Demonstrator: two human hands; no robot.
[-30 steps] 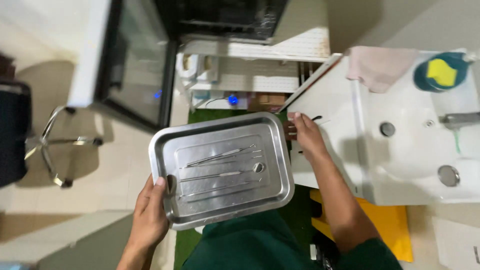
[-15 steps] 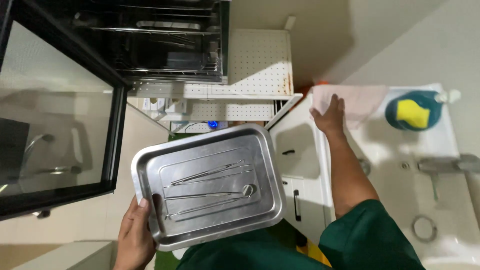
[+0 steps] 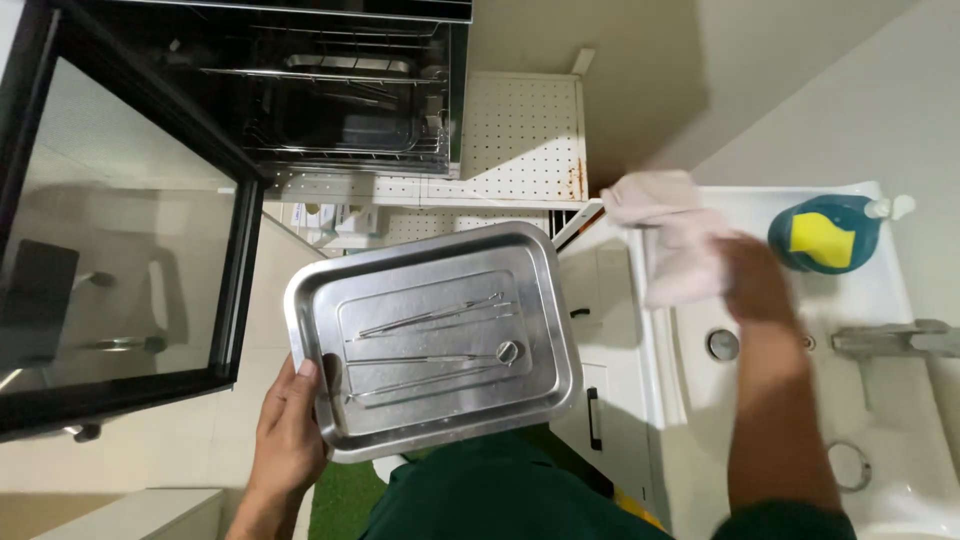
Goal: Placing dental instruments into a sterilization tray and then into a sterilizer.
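Note:
My left hand (image 3: 287, 425) grips the near left corner of a steel tray (image 3: 545, 300), held level in front of my green top. Three thin metal dental instruments (image 3: 430, 355), one of them a small round mirror, lie in the tray's bottom. My right hand (image 3: 752, 280), blurred by motion, is over the white sink (image 3: 900, 310) and holds a pale pink cloth (image 3: 665, 240) that hangs from the sink's left rim.
A cabinet (image 3: 330, 110) with wire racks stands open above the tray, its dark glass door (image 3: 110, 250) swung out to the left. A teal dish with a yellow sponge (image 3: 822, 240) sits on the sink's back edge. The tap (image 3: 895, 340) points over the basin.
My right hand let go of the tray's edge, reached to the sink rim and took hold of the pink cloth. The tray stays in my left hand; the view turned toward the open cabinet.

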